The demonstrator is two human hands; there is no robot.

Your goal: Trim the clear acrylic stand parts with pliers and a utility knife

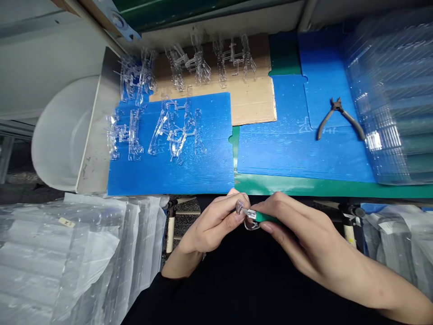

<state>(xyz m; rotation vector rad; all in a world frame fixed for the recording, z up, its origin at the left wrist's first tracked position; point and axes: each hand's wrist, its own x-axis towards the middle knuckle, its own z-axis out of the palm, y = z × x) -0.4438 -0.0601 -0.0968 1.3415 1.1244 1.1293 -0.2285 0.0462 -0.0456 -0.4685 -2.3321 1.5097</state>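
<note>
My left hand [213, 221] pinches a small clear plastic part [244, 213] just below the table's front edge. My right hand [291, 225] is closed round a green-handled knife [265, 217] whose metal blade touches that part. Both hands meet over my dark lap. Several clear plastic moulded pieces [169, 128] lie on a blue corrugated sheet [203, 167] at the left of the table. More clear pieces [216, 61] rest on brown cardboard [253, 104] behind it.
Side cutters [340, 118] lie on a blue sheet [297, 149] at the right. A stack of clear trays [389, 99] stands at far right. Plastic bags [67, 253] sit at lower left, a white bin [64, 131] at left. A green mat [304, 186] edges the table.
</note>
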